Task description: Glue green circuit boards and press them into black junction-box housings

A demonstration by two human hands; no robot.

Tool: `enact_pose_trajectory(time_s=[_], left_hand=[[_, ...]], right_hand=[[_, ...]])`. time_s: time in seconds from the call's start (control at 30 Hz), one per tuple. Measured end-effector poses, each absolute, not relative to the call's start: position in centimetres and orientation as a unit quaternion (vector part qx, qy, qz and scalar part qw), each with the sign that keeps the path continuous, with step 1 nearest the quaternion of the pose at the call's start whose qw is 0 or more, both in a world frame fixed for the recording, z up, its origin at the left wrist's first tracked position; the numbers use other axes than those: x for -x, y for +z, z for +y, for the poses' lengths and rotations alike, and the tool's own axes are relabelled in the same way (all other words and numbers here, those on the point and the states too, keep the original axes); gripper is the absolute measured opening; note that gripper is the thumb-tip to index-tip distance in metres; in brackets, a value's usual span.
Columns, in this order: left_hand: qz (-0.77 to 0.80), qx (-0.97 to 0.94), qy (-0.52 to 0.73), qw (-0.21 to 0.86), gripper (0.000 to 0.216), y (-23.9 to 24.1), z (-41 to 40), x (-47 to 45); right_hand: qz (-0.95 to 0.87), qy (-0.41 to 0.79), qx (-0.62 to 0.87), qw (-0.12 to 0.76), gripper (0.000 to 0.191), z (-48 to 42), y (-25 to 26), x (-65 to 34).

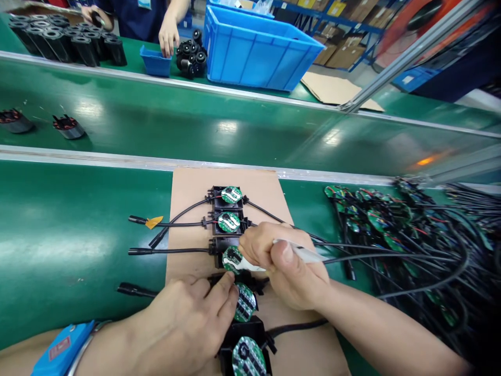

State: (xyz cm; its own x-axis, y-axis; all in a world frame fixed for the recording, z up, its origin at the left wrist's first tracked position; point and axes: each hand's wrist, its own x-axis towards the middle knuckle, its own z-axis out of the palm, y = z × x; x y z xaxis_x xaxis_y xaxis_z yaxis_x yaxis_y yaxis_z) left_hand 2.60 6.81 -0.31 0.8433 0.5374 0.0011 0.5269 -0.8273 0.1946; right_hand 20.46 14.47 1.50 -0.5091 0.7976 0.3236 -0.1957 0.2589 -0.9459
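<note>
No legible text — the wristband label [60, 348] is blurred.

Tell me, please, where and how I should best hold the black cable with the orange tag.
Probably by its thick black end, coming from the left: it points left past the cardboard, while the orange tag and a crossing cable lie farther right.
</note>
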Motion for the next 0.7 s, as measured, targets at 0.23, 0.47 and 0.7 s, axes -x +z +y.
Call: enact_pose_trajectory(time_s=[0.23,0.47,0.7], left_hand=[[0.277,-0.957,0.029,0.085,0.048,-0.4,6.8,-2.5],[0.280,-0.956,0.029,0.087,0.048,-0.4,6.6,-2.5],[0.279,-0.956,0.012,0.092,0.049,-0.5,6.7,-2.4]], right_hand=[[-0.633,0.577,0.233,0.462,0.042,14.1,1.7,-21.1],[-0.629,0.565,0.249,0.472,0.042,14.7,1.8,-20.9],[-0.669,0.541,0.208,0.465,0.039,15.2,0.9,-20.6]])
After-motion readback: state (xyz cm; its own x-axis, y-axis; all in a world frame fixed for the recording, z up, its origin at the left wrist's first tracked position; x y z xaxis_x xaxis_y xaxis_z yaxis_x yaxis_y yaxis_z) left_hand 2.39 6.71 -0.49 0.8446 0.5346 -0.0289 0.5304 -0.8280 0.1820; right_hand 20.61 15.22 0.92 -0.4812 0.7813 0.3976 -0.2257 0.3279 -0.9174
